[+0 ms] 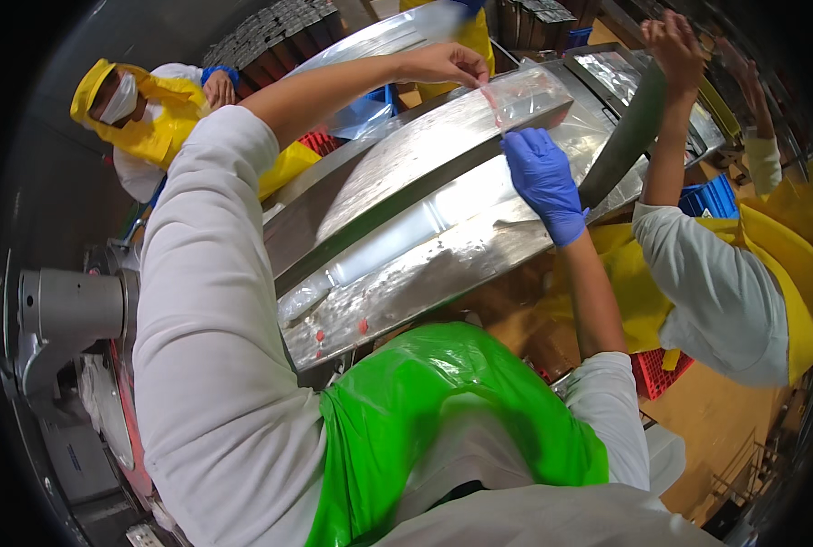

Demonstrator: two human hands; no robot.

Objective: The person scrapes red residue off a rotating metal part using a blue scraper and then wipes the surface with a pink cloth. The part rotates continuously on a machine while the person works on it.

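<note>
My left hand (447, 66), bare, reaches across the steel work table and pinches one corner of a clear plastic bag (533, 96). A reddish band runs along the bag's near end, between my hands. My right hand (543, 181), in a blue-violet glove, is closed at the opposite corner of that same end. The bag lies over the far part of a raised stainless steel shelf (406, 161). Whether anything is inside the bag is hard to tell. A roll of clear plastic film or bags (386, 243) rests in the trough below the shelf.
A co-worker in a yellow apron (782, 260) stands close on the right, an arm raised over the table. Another person in yellow (167, 130) is at the far left. Small red bits (363, 326) lie on the near steel surface (441, 280). A metal machine part (71, 304) stands left.
</note>
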